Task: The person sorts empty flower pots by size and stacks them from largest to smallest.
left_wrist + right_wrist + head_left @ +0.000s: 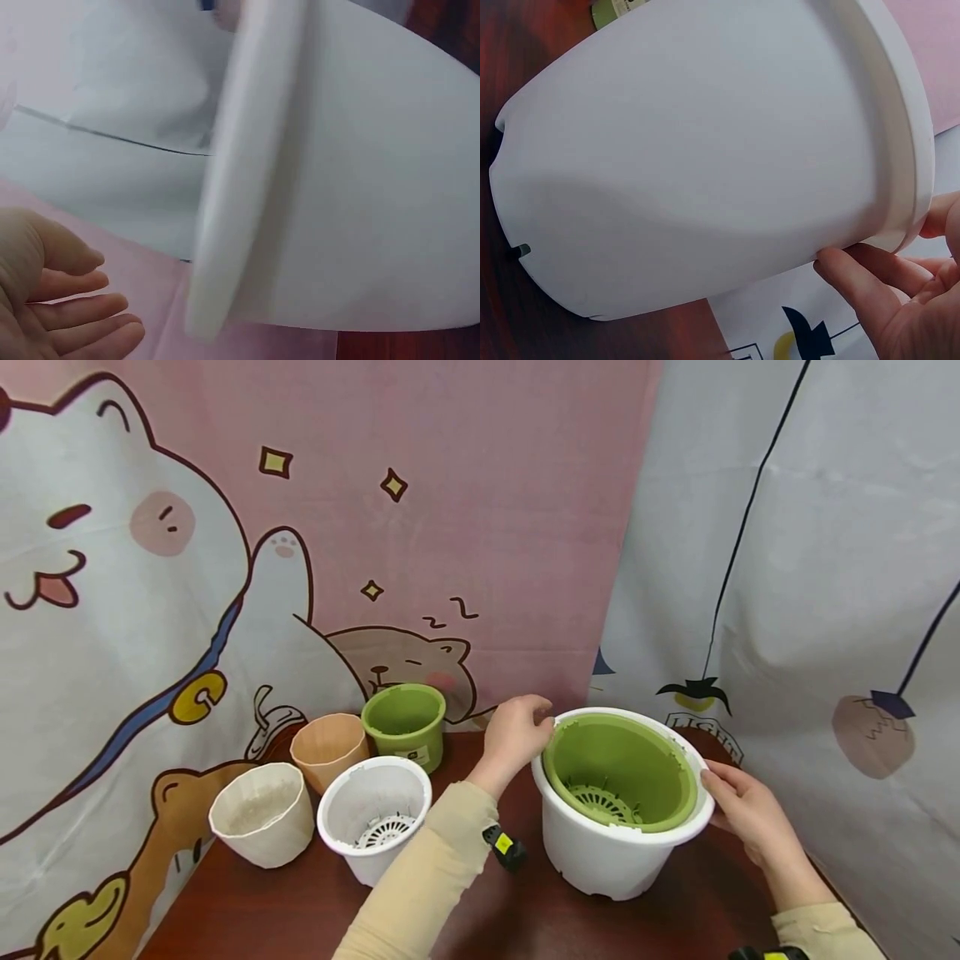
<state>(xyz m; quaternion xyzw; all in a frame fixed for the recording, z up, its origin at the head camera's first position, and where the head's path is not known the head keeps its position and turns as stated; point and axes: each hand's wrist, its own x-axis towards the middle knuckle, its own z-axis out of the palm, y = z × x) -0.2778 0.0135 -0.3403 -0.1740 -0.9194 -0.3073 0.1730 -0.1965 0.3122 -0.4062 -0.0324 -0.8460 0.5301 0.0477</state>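
Note:
A large white flower pot (pixel 600 852) stands upright on the right side of the table. Inside it sits a big green flower pot (pixel 637 768), its rim just below the white one. My right hand (pixel 753 814) pinches the white rim at the right, thumb on top and fingers beneath, as the right wrist view shows of the hand (pixel 900 292). Beside the opposite rim is my left hand (pixel 517 739). In the left wrist view this hand (pixel 64 296) has loosely bent fingers, apart from the white wall, and holds nothing.
Left of my left forearm stand a smaller white pot (pixel 341 814), a cream faceted pot (pixel 273 839), a peach pot (pixel 322 747) and a small green pot (pixel 427 739). A cartoon-printed cloth (pixel 510 527) hangs behind the dark red table (pixel 285 910).

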